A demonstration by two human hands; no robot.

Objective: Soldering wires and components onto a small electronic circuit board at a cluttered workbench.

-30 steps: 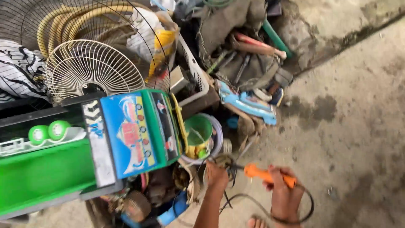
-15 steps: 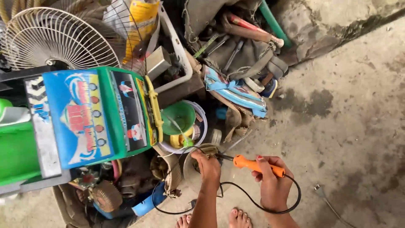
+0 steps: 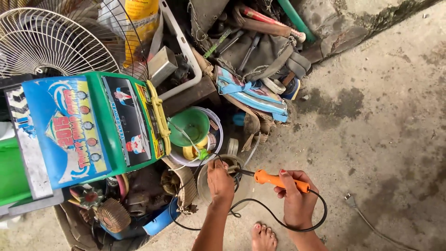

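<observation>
Soldering iron (image 3: 274, 180), one, orange handle w/ black cord looping under the wrist, lies across the right hand (image 3: 293, 197), fingers clamped round the handle, tip aimed left at a round clear lid (image 3: 204, 186) on the ground. Left hand (image 3: 220, 182), knuckles up, fingers curled down together onto that lid; what they pinch, can't tell. One green bowl (image 3: 188, 125) just above, one green-blue toy box (image 3: 88, 130) to the left, two fan grilles (image 3: 55, 42) up top, one bare foot (image 3: 263, 237) below.
</observation>
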